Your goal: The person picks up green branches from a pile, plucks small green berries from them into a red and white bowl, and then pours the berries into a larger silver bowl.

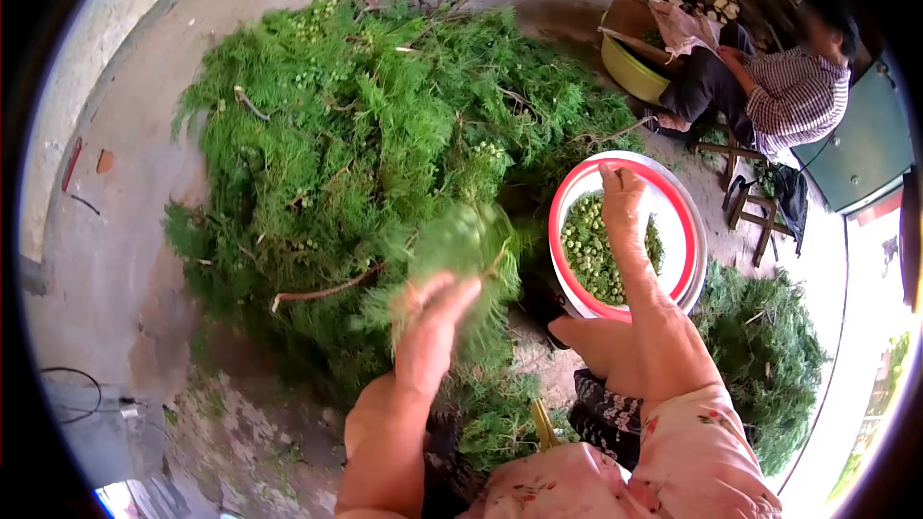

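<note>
My left hand [428,317] is closed on a feathery green sprig [471,240], both smeared by motion, at the near side of a big heap of cut branches [356,125]. My right hand [625,194] hovers over a white basin with a red rim band [680,231], its fingers drawn together. Whatever they may pinch is too small to make out. Small round green seed cones [588,248] lie in the bottom of the basin, partly covered by my right forearm.
At the upper right a person in a checked shirt [793,101] sits beside a yellow-green tub [630,72]. A wooden stool [755,216] stands behind the basin's right side. More green cuttings [760,356] lie at lower right, and a bare branch end [317,296] sticks out of the heap.
</note>
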{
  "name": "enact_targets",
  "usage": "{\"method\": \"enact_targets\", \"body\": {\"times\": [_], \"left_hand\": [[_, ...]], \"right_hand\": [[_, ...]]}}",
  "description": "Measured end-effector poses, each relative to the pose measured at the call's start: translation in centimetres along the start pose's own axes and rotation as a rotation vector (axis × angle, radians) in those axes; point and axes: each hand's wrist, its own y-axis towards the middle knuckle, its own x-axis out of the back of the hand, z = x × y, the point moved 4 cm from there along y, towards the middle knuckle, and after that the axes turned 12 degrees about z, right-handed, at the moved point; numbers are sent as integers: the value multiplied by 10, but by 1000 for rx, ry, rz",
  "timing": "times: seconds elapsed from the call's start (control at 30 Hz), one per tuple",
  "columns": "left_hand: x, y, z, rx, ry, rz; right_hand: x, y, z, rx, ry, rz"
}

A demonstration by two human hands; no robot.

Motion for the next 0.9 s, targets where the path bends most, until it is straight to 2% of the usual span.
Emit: {"method": "enact_targets", "body": {"times": [0.03, 0.1, 0.17, 0.2, 0.23, 0.3, 0.4, 0.47, 0.53, 0.63, 0.67, 0.77, 0.83, 0.87, 0.9], "left_hand": [[1, 9, 5, -73, -142, 45], [0, 13, 4, -10, -212, -23], [7, 17, 9, 10, -350, -48], [9, 16, 4, 12, -360, -16], [12, 17, 6, -7, -391, -2], [13, 18, 2, -33, -385, 46], [9, 19, 0, -46, -428, 14], [8, 19, 0, -53, -487, -28], [14, 25, 5, -55, -577, 47], [15, 25, 4, -47, -630, 94], [17, 26, 6, -42, -676, 117], [17, 26, 8, -52, -817, 192], [15, 26, 7, -50, -845, 202], [13, 27, 8, -39, -833, 193], [11, 27, 9, -28, -821, 184]], "right_hand": [[-4, 6, -15, 98, 39, -53], [3, 9, -46, 26, 58, -81], [31, 1, -44, -5, 171, -53], [37, 3, -60, 100, 250, -90], [45, 8, -74, -69, 40, -6], [50, 6, -86, -223, -245, -123], [50, 3, -79, -119, -288, -421], [49, 12, -96, -36, -204, -353], [52, 15, -106, 2, -118, -321], [56, 10, -107, -162, 234, -264], [55, 12, -112, -166, 227, -264], [50, 19, -106, -237, 112, -123], [43, 7, -71, -271, 320, 22], [27, 11, -76, -170, 501, 105], [30, 0, -45, -142, 541, 240]]}}
